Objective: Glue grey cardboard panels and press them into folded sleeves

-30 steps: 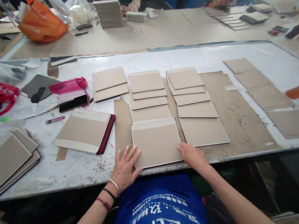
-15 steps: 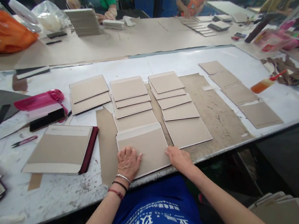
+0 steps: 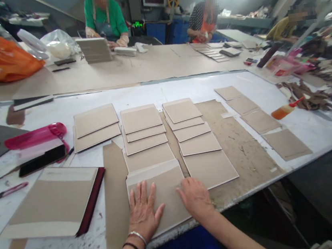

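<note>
A beige board panel [image 3: 169, 184] with a paler strip along its far edge lies at the table's near side. My left hand [image 3: 144, 212] rests flat on its left part, fingers spread. At the panel's right edge, my right hand [image 3: 197, 198] has its fingers curled down and its thumb over the surface; the fingertips are partly hidden. Just right of that hand lies another beige panel [image 3: 212, 169]. Beyond my hands, overlapping panels run away in a middle row [image 3: 141, 119] and a right row [image 3: 182, 110].
To the left lie a large beige cover with a maroon edge [image 3: 91, 202], a black phone [image 3: 41, 160], thread snips [image 3: 9, 191] and a pink case [image 3: 36, 135]. Single panels [image 3: 288, 144] and an orange glue bottle [image 3: 282, 112] lie to the right. Co-workers [image 3: 106, 20] stand across the table.
The view has tilted up. My left hand's fingers have spread out flat on the panel. My right hand has shifted along the panel's right edge, its thumb farther over the surface.
</note>
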A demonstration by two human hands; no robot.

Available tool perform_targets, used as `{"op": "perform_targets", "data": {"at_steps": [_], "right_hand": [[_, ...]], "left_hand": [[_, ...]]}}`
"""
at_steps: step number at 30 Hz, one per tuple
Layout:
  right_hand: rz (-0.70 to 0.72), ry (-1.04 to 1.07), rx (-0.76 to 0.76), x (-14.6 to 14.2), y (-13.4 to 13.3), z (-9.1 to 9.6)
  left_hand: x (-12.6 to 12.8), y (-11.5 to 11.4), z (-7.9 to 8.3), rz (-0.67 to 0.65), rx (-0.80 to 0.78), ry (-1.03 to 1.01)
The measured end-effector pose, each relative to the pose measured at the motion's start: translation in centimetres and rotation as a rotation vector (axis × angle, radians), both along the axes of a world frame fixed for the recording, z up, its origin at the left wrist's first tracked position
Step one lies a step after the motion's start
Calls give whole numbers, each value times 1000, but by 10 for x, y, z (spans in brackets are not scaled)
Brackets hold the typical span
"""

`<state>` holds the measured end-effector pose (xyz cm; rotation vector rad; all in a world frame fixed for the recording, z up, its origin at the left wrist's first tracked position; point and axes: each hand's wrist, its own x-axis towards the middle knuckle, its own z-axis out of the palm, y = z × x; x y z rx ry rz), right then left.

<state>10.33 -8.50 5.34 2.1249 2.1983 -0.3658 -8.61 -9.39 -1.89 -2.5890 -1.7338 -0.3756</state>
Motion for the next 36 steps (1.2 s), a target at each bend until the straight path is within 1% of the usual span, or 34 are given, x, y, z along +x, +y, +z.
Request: {"op": "perform_targets", "data": {"at_steps": [2, 4, 6, 8, 9, 12, 20, 23, 24, 25, 26, 28, 29, 30, 31, 33, 36], "right_hand": [[125, 110, 186, -11, 7, -13], [259, 184, 278, -17, 11, -32], [328, 203, 301, -20, 12, -52], [341, 195, 301, -19, 11, -66], [336, 187, 299, -19, 10, -70], [333, 172, 289, -18, 9, -72], [330, 182, 300, -20, 13, -64], [321, 202, 338, -19, 12, -62], [294, 202, 357, -18, 11, -61], [236, 197, 376, -17, 9, -60], [143, 188, 389, -15, 7, -59], [-96, 174, 354, -10, 2, -57], [-197, 178, 301, -7, -1, -56], [-261, 189, 239, -5, -5, -55], [-289, 205, 182, -4, -8, -55], [-277, 236, 120, -3, -13, -55], [-271, 255, 157, -6, -17, -59]], "left_hand": [[0, 0, -3, -8, 47, -7], [-1, 1, -5, -17, 89, -10], [-2, 2, -7, -26, 118, -9], [-3, 3, -8, -30, 125, -5], [-3, 3, -9, -30, 122, -4], [-3, 3, -9, -21, 91, -3], [-2, 5, -1, 8, 14, -26], [-4, 4, -1, -1, 5, -96], [-5, 3, -1, 13, 7, -146], [-6, 0, -1, 60, 8, -214], [-7, -4, -2, 146, -2, -297], [-11, -15, -3, 400, -85, -486], [-12, -22, -4, 534, -164, -579], [-14, -27, -3, 641, -253, -665], [-15, -32, -3, 711, -340, -739], [-15, -38, 1, 767, -472, -852], [-12, -38, 10, 800, -553, -942]]}}
